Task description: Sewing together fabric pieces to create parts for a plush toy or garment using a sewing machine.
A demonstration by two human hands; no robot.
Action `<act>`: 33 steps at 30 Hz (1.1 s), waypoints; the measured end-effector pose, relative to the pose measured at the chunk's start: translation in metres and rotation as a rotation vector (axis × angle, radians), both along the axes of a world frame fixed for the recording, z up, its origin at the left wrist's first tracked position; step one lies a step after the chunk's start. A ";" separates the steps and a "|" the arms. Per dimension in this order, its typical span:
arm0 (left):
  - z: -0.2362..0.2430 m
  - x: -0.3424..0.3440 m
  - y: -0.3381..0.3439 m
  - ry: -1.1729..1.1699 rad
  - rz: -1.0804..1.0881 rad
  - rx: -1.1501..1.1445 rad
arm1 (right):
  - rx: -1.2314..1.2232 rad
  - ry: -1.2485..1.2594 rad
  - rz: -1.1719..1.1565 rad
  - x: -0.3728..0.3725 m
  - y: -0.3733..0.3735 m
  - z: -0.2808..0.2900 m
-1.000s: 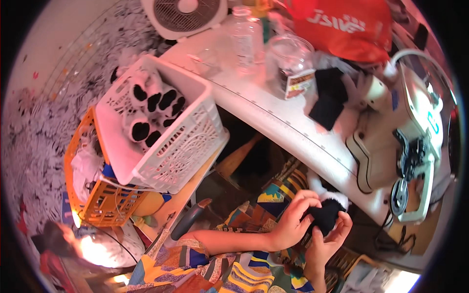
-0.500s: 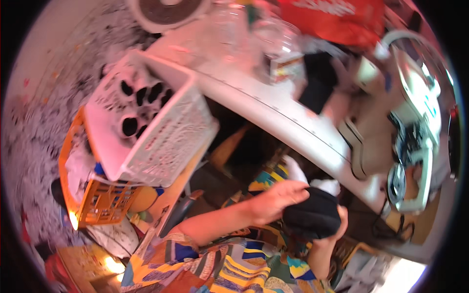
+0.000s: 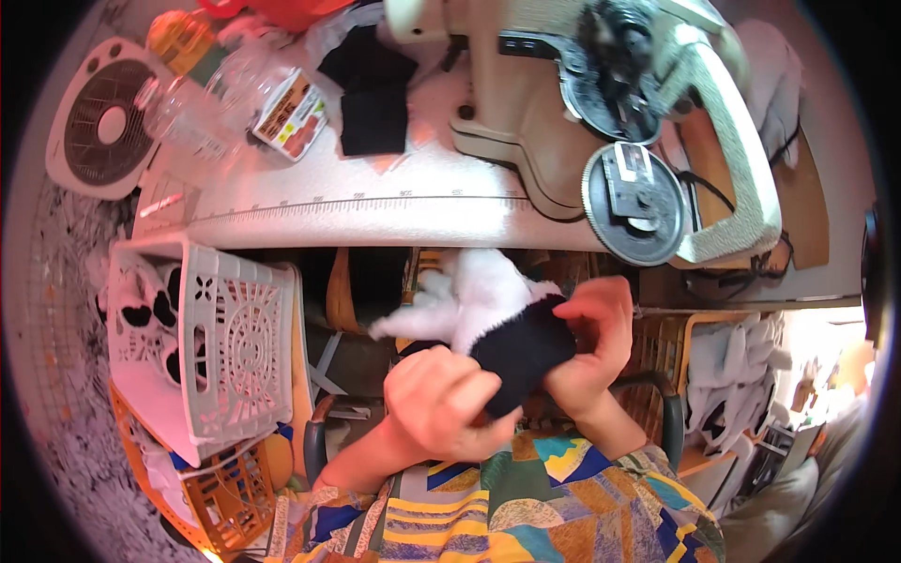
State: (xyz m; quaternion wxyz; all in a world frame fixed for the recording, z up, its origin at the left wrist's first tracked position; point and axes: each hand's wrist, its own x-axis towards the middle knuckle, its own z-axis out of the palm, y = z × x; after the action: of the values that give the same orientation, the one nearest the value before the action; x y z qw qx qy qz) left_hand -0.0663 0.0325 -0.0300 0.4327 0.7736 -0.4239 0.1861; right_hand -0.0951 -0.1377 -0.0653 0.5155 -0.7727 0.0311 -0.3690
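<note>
Above my lap I hold a soft piece of fabric, black at the near end and fluffy white at the far end. My left hand is closed on the lower left edge of the black part, its fingers curled in. On the other side, my right hand grips the black part's upper right edge between thumb and fingers. The white part hangs beyond my hands, just below the table edge, with a thin strip sticking out to the left. What lies inside the folds is hidden.
Ahead stands a white table with a ruler scale. It carries a beige machine with a round dial, black cloth, a clear bottle and a fan. At left, a white basket sits above an orange crate.
The view has swung right and levelled. The fabric now shows its white part beyond the black, and my left hand has closed on its lower left edge.
</note>
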 end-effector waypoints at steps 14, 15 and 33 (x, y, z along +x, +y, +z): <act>0.005 -0.005 0.010 0.839 -0.087 0.090 | 1.037 0.586 1.138 -0.010 -0.043 -0.008; 0.008 -0.006 0.011 0.817 -0.097 0.175 | 0.934 0.660 1.156 -0.011 -0.042 -0.017; 0.000 -0.014 -0.001 -0.192 0.239 0.354 | -0.040 0.098 0.403 -0.005 0.013 -0.004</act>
State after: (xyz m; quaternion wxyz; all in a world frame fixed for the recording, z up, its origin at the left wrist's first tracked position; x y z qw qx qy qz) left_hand -0.0806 0.0318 -0.0302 0.2229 0.8609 -0.3946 0.2312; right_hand -0.0997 -0.1251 -0.0694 0.5615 -0.7902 -0.1065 -0.2211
